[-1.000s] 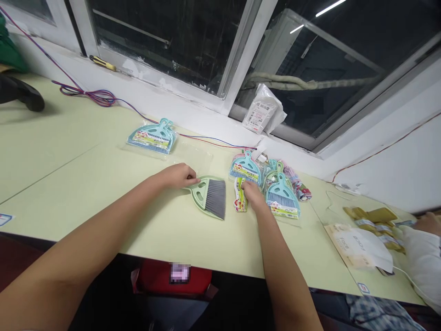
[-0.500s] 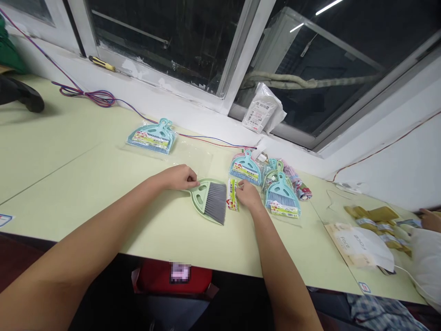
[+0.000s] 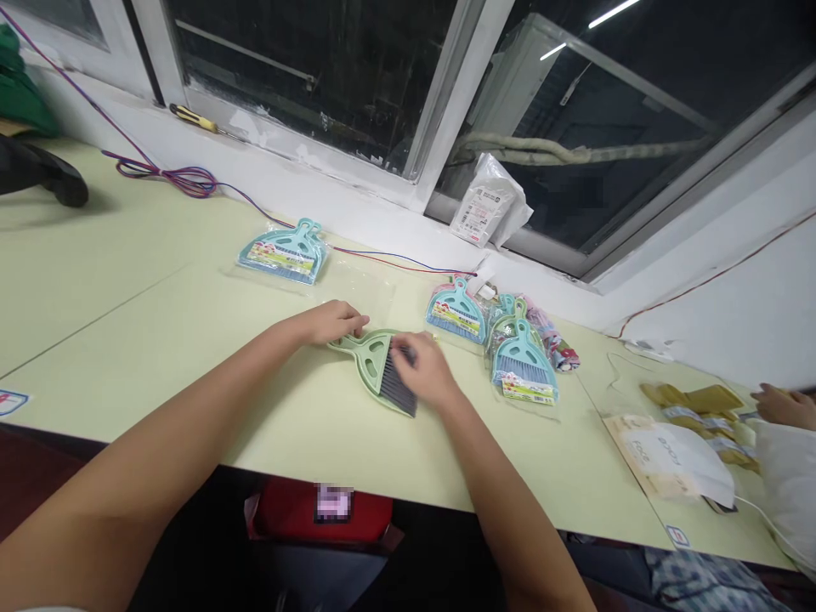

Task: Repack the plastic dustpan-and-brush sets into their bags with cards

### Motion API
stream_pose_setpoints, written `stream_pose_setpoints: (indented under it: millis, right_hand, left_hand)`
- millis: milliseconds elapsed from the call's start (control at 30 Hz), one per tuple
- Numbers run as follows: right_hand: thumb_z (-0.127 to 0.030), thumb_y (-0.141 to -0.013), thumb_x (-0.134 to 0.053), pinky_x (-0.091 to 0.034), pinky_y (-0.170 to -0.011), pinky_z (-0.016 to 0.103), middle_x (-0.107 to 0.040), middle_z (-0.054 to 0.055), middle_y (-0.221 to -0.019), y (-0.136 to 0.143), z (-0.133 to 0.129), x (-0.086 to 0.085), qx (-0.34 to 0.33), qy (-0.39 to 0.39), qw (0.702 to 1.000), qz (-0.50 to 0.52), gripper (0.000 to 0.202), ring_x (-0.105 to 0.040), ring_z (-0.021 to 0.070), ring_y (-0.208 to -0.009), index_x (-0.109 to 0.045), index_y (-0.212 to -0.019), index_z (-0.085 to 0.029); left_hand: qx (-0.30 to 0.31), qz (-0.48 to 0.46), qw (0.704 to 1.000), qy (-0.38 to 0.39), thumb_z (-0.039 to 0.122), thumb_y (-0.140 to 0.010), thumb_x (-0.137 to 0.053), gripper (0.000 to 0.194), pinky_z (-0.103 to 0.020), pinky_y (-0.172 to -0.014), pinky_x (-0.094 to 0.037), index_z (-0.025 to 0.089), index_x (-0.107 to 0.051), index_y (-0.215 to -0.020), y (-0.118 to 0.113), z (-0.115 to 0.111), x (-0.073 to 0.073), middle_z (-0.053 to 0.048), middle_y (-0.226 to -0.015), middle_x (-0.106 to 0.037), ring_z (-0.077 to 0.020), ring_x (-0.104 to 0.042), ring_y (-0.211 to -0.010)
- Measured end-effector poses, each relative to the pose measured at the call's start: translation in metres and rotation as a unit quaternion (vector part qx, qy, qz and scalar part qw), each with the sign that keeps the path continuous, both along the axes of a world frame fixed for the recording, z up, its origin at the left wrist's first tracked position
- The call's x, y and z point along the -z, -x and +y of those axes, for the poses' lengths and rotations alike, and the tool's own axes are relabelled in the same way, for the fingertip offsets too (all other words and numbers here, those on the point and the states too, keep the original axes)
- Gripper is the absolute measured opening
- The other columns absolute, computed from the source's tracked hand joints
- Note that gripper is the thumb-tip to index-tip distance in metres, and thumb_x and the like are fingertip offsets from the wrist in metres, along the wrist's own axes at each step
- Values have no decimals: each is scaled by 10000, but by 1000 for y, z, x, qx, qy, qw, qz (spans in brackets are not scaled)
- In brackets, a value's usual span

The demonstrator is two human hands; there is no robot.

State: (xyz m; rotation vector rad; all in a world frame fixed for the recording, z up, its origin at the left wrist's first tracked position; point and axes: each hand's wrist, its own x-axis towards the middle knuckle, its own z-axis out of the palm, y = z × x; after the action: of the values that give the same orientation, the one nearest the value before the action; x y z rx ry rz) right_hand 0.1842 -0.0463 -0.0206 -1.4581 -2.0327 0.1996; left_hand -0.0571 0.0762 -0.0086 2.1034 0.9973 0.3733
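Observation:
A green dustpan point(image 3: 370, 363) lies on the table with a grey-bristled hand brush point(image 3: 396, 387) nested in it. My left hand point(image 3: 332, 323) is closed at the dustpan's handle, its thumb and fingers bent over the upper side. Curled over the brush, my right hand point(image 3: 426, 367) has its fingertips at the upper bristles and covers part of them. Behind that hand, the label card is almost wholly hidden. Just right and beyond, a wrapped blue dustpan set point(image 3: 456, 310) lies close by.
More wrapped dustpan sets point(image 3: 524, 361) lie to the right, another blue set point(image 3: 280, 255) at the back left. Cables point(image 3: 191, 180) run along the wall. A screwdriver point(image 3: 195, 117) rests on the sill. At far right, another person's hand point(image 3: 787, 406) is near mustard-coloured cloth items point(image 3: 694, 399).
My right hand has moved left from the label card onto the brush bristles. My left hand stays at the handle, slightly shifted. The other person's hand has come further into view.

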Motion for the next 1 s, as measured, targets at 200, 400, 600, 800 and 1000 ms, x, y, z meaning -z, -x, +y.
stream_pose_setpoints:
  millis: [200, 400, 600, 800, 1000]
  right_hand:
    - [-240, -940, -575, -458, -976, 416, -718, 92, -1078, 39, -3, 11, -24, -1, 999, -23, 215, -562, 283, -1118, -669, -1131, -207]
    - [-272, -865, -603, -479, -905, 373, -691, 65, -996, 40, -3, 8, 70, -66, 994, 53, 154, -604, 248, -987, -598, -1012, -227]
    - [-295, -809, -620, -474, -800, 334, -670, 36, -882, 45, -11, -4, 127, -82, 985, 80, 113, -606, 219, -857, -541, -874, -247]
    - [-309, -770, -645, -475, -722, 285, -609, -20, -775, 41, -15, -14, 120, -17, 981, 151, 176, -579, 167, -727, -480, -791, -253]
    - [-269, -735, -635, -467, -676, 254, -558, -32, -759, 37, -18, -22, 80, 7, 968, 237, 192, -551, 134, -680, -453, -790, -249]
  left_hand:
    - [31, -58, 997, -44, 595, -878, -605, 446, -282, -561, -343, 196, -750, -740, -5, -5, -4, -12, -662, -617, -151, -498, -609]
    - [-46, -309, 950, 8, 550, -850, -701, 392, -258, -560, -401, 167, -708, -937, -23, -20, -6, -6, -720, -589, -125, -482, -605]
    - [48, -410, 906, 93, 537, -897, -684, 361, -329, -848, -515, 182, -620, -908, -56, -51, -2, -40, -879, -619, -182, -604, -857]
    - [87, -392, 909, 109, 569, -935, -622, 384, -330, -833, -504, 191, -568, -890, -57, -55, -10, -21, -861, -578, -174, -580, -830]
    - [115, -347, 926, 94, 580, -964, -584, 392, -342, -897, -486, 189, -564, -974, -45, -52, -18, -30, -930, -594, -193, -591, -920]
